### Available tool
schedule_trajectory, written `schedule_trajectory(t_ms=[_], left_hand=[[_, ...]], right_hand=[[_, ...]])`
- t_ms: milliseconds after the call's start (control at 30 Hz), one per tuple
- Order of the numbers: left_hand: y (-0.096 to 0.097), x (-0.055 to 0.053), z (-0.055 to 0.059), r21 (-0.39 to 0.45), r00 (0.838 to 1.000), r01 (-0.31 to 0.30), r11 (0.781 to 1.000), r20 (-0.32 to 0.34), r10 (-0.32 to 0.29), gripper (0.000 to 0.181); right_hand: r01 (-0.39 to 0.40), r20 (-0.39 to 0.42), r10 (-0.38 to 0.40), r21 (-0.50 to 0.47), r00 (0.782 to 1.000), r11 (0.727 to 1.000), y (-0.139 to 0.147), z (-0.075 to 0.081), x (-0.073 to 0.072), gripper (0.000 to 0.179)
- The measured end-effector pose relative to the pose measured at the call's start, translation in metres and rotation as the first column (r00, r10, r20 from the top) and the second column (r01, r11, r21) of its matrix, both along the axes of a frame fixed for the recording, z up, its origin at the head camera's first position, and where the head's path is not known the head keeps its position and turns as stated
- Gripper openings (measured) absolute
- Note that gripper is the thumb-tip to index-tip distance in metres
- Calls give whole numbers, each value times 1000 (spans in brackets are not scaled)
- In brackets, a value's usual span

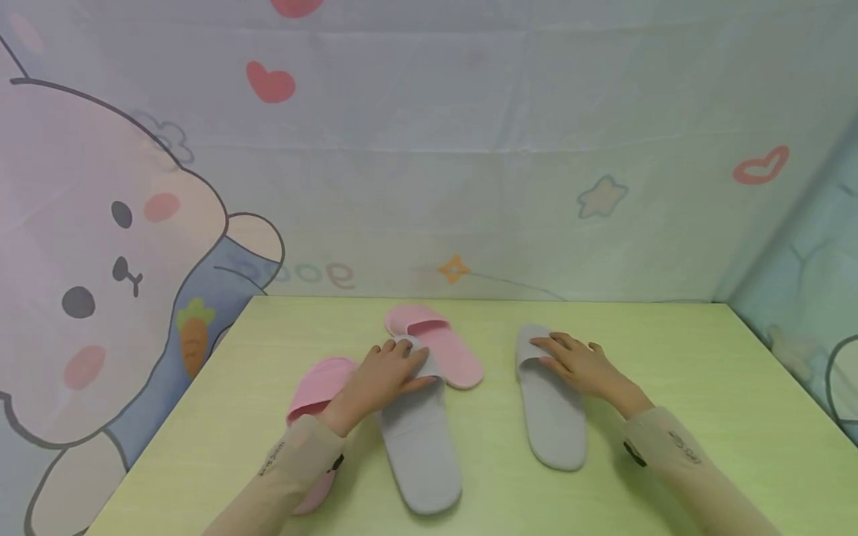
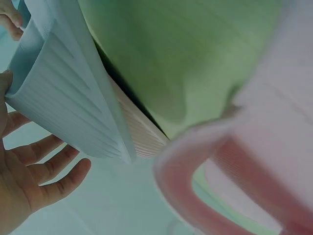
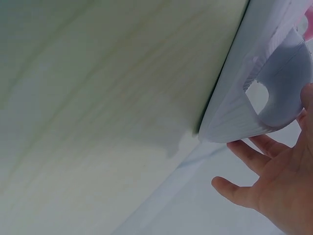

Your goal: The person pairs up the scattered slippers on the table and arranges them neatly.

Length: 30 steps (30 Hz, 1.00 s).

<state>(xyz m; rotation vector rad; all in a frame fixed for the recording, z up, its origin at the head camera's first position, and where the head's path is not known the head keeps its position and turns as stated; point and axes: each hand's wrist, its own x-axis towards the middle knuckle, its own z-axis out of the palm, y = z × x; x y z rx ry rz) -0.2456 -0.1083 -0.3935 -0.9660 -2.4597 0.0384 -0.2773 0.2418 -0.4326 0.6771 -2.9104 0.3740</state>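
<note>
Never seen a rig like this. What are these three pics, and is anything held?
No machine: a person's bare left hand and right hand. The widest picture comes from a camera on the head; the other two from one on each wrist.

On the table lie a left grey slipper, a right grey slipper, a near pink slipper, partly hidden by the left sleeve, and a far pink slipper.

Each hand touches the grey slipper on its side. Both look relaxed, not wrapped round, so it seems more a touch than a hold.
</note>
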Motion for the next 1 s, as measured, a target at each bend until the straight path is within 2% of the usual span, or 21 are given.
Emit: schedule_trajectory(t_ms=[300, 567, 733, 867, 1000], left_hand=[[28, 1, 3, -10, 999, 43, 999, -22, -43, 35], [59, -2, 5, -46, 998, 55, 997, 27, -54, 37], [78, -6, 3, -79, 998, 67, 995, 24, -65, 38], [91, -9, 0, -97, 996, 75, 992, 62, -69, 38], [104, -10, -4, -108, 995, 80, 991, 64, -73, 39]], right_hand=[[17, -4, -17, 15, 1000, 1000, 10, 1, 10, 41], [21, -38, -21, 17, 999, 1000, 18, 2, 22, 40], [36, -62, -34, 28, 997, 999, 25, 3, 29, 39], [40, -76, -38, 25, 996, 999, 30, 5, 34, 38], [52, -66, -51, 16, 996, 999, 35, 6, 38, 38]])
